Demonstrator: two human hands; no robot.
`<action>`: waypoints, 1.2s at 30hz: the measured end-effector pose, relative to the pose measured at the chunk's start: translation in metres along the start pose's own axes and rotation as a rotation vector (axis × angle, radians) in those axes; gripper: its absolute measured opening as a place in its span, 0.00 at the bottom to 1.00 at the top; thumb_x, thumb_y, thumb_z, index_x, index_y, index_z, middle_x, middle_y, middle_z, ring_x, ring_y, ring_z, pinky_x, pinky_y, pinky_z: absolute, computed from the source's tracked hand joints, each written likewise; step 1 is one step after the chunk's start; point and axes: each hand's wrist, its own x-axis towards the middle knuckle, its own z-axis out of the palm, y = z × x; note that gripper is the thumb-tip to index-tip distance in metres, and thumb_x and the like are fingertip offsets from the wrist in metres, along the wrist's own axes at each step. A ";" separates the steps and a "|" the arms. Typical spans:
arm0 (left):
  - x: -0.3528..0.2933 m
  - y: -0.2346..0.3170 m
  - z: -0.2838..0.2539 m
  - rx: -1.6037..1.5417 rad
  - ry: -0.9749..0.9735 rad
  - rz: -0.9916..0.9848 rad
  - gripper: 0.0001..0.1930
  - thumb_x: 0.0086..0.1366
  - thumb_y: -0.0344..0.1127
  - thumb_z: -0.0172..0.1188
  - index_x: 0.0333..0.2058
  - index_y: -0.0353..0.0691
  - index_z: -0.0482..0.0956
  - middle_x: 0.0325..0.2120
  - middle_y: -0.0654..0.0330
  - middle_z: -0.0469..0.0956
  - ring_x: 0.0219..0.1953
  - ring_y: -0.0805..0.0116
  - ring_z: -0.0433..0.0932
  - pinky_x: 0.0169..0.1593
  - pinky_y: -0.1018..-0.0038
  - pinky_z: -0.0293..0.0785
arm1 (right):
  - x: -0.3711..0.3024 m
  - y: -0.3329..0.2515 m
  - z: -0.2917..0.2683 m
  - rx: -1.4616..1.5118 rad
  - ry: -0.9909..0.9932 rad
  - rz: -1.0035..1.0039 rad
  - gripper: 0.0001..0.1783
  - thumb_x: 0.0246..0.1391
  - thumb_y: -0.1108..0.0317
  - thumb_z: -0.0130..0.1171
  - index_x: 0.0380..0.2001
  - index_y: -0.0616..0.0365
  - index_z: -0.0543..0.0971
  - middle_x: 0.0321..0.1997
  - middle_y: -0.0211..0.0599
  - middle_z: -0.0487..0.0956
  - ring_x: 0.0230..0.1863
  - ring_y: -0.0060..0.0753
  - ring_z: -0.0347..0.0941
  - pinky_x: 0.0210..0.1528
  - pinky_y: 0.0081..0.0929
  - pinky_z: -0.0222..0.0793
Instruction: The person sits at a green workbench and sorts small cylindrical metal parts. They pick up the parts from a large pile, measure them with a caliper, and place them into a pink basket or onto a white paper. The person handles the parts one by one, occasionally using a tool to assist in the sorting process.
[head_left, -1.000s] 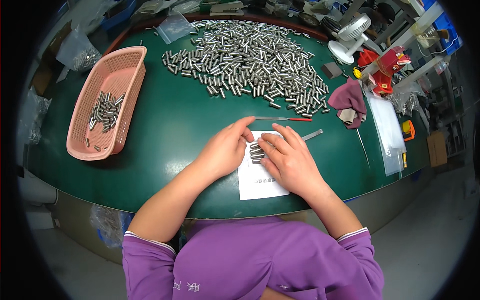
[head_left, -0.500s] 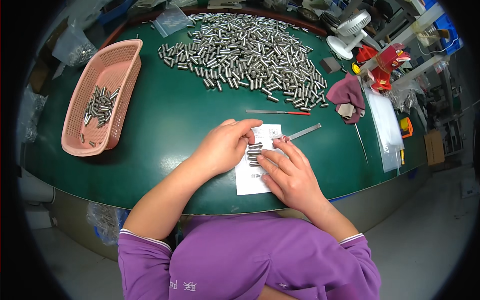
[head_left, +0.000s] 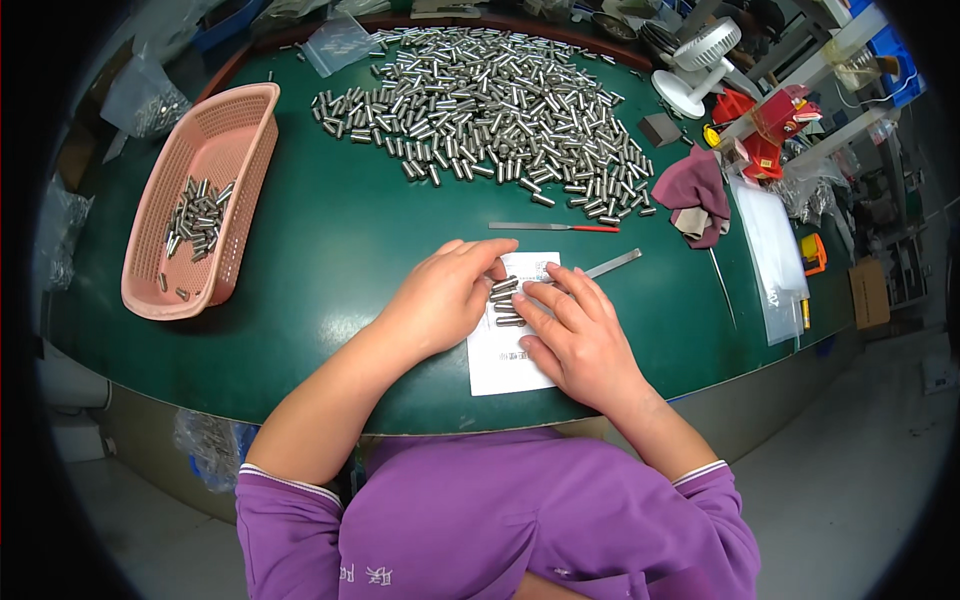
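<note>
Several short metal pins (head_left: 509, 307) lie side by side in a small row on a white printed sheet (head_left: 500, 371). At the left end of the row, my left hand (head_left: 440, 298) rests with its index finger stretched forward and its thumb near the pins. My right hand (head_left: 582, 338) lies over the other end, fingers spread, with fingertips touching the pins. Beyond those fingers sticks out a flat metal strip (head_left: 615, 263), its near end hidden by the hand. A thin file with a red handle (head_left: 597, 229) lies farther off on the green table (head_left: 330, 260).
A large heap of metal pins (head_left: 500, 110) covers the far table. At left stands a pink basket (head_left: 260, 150) with some pins inside. To the right are a purple cloth (head_left: 692, 185), a thin rod (head_left: 722, 285), plastic bags (head_left: 770, 260) and a white fan (head_left: 700, 65).
The pins in the row sit slightly farther from me and a little more slanted. My right fingers have shifted slightly left over them. My left hand has hardly moved.
</note>
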 end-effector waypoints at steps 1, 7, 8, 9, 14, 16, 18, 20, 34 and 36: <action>0.000 0.000 0.000 -0.001 0.004 -0.005 0.24 0.61 0.19 0.52 0.57 0.40 0.73 0.40 0.57 0.80 0.44 0.61 0.76 0.48 0.68 0.75 | 0.001 0.001 0.001 -0.005 0.001 -0.002 0.23 0.49 0.66 0.67 0.49 0.58 0.79 0.55 0.39 0.74 0.64 0.49 0.65 0.67 0.52 0.61; 0.001 -0.005 0.002 0.016 0.025 -0.009 0.24 0.62 0.19 0.51 0.58 0.40 0.72 0.42 0.57 0.79 0.44 0.60 0.76 0.49 0.68 0.75 | 0.010 0.007 -0.001 0.007 -0.022 -0.007 0.24 0.50 0.65 0.66 0.51 0.58 0.78 0.56 0.39 0.73 0.66 0.49 0.63 0.68 0.52 0.58; 0.001 -0.006 0.001 0.017 0.026 -0.006 0.24 0.62 0.20 0.51 0.58 0.40 0.72 0.42 0.57 0.79 0.44 0.61 0.76 0.49 0.68 0.75 | 0.012 0.009 -0.001 0.014 -0.026 -0.007 0.24 0.50 0.65 0.66 0.52 0.58 0.78 0.56 0.39 0.73 0.66 0.49 0.63 0.68 0.52 0.58; 0.001 -0.007 0.001 0.016 0.025 0.000 0.25 0.62 0.20 0.51 0.58 0.40 0.71 0.42 0.57 0.79 0.44 0.61 0.76 0.49 0.68 0.75 | 0.013 0.010 -0.001 0.019 -0.037 -0.001 0.26 0.49 0.64 0.67 0.53 0.58 0.77 0.57 0.39 0.73 0.66 0.49 0.62 0.69 0.52 0.57; 0.001 -0.008 0.000 0.019 0.020 -0.040 0.30 0.60 0.21 0.54 0.62 0.40 0.66 0.42 0.58 0.77 0.41 0.63 0.74 0.48 0.69 0.74 | 0.025 0.020 -0.007 0.100 -0.087 0.015 0.32 0.46 0.62 0.69 0.56 0.55 0.75 0.59 0.38 0.73 0.68 0.50 0.60 0.70 0.54 0.54; 0.000 -0.006 -0.003 0.035 -0.002 -0.061 0.33 0.58 0.23 0.58 0.64 0.39 0.63 0.42 0.59 0.76 0.40 0.64 0.73 0.48 0.68 0.74 | 0.033 0.026 -0.008 0.145 -0.155 -0.003 0.33 0.46 0.60 0.68 0.57 0.55 0.74 0.59 0.39 0.72 0.69 0.51 0.58 0.72 0.54 0.49; -0.002 0.002 -0.009 0.063 -0.040 -0.078 0.38 0.56 0.26 0.62 0.66 0.39 0.59 0.43 0.59 0.75 0.39 0.64 0.72 0.48 0.68 0.73 | 0.039 0.031 -0.008 0.190 -0.200 -0.024 0.33 0.45 0.60 0.68 0.56 0.55 0.74 0.58 0.40 0.71 0.70 0.51 0.58 0.73 0.54 0.47; -0.003 0.014 -0.013 0.095 -0.101 -0.111 0.43 0.53 0.28 0.65 0.67 0.39 0.56 0.44 0.60 0.74 0.39 0.65 0.72 0.49 0.67 0.73 | 0.043 0.037 -0.007 0.236 -0.223 -0.046 0.31 0.45 0.61 0.68 0.55 0.53 0.75 0.56 0.40 0.72 0.70 0.50 0.57 0.74 0.54 0.46; -0.006 0.015 -0.006 0.154 -0.130 0.059 0.43 0.52 0.20 0.62 0.67 0.40 0.58 0.42 0.58 0.74 0.40 0.61 0.74 0.50 0.66 0.73 | 0.035 0.040 -0.008 0.257 -0.192 0.014 0.25 0.34 0.58 0.77 0.37 0.52 0.79 0.43 0.36 0.75 0.67 0.46 0.61 0.73 0.57 0.45; -0.007 0.016 -0.009 0.195 -0.128 0.058 0.42 0.52 0.20 0.62 0.67 0.40 0.58 0.42 0.57 0.75 0.40 0.60 0.74 0.50 0.65 0.73 | 0.033 0.041 -0.010 0.266 -0.205 0.019 0.23 0.35 0.60 0.76 0.36 0.51 0.79 0.42 0.35 0.75 0.67 0.46 0.61 0.72 0.58 0.45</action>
